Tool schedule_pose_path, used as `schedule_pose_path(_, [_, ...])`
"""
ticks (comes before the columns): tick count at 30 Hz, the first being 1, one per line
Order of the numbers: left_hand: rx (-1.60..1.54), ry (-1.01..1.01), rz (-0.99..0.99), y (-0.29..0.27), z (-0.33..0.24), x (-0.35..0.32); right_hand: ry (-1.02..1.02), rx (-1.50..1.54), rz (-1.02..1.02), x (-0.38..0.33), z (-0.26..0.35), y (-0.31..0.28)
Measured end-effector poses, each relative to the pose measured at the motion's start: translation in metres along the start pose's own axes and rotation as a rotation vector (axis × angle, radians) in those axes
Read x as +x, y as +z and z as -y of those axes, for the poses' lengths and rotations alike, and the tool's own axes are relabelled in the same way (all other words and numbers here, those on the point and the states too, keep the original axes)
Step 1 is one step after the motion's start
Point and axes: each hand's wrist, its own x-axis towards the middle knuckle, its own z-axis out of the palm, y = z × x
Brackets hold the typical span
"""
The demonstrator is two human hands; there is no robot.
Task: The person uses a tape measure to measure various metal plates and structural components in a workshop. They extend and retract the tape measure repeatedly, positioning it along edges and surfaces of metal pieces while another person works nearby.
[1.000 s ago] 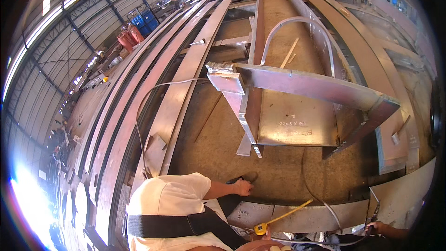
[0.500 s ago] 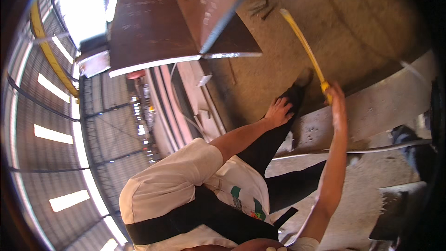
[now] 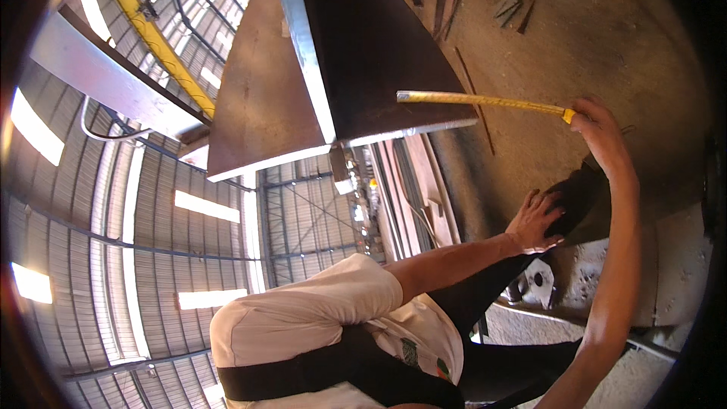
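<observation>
My right hand grips a yellow tape measure. Its blade is drawn out to the left, and the fingers hide most of the case. The blade's free end lies across the dark side of a large welded steel piece, made of brown plates with bright edges. Whether the end touches the steel I cannot tell. My left hand rests with spread fingers on my dark-trousered leg, holding nothing.
Small metal scraps and a thin rod lie on the brown floor. Long steel sections stand behind the welded piece. A plate with a hole is by my leg. A yellow overhead beam crosses below the roof.
The tape measure has swung from pointing up and away to lying nearly level, its end now across the steel piece. My view has shifted; my left hand stays on my leg.
</observation>
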Motion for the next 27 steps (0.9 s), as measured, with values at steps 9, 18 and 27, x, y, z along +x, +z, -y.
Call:
schedule_pose_path(9, [0.041,-0.011,0.075,-0.007,0.006,0.014,-0.074,0.164,0.15,0.028,0.05,0.06])
schedule_pose_path(18, [0.114,0.021,0.107,-0.016,0.006,0.022,-0.237,0.069,0.156,0.045,0.053,0.063])
schedule_pose_path(27, [0.094,0.08,0.039,-0.006,0.009,0.024,-0.177,0.063,0.19,0.052,0.038,0.067])
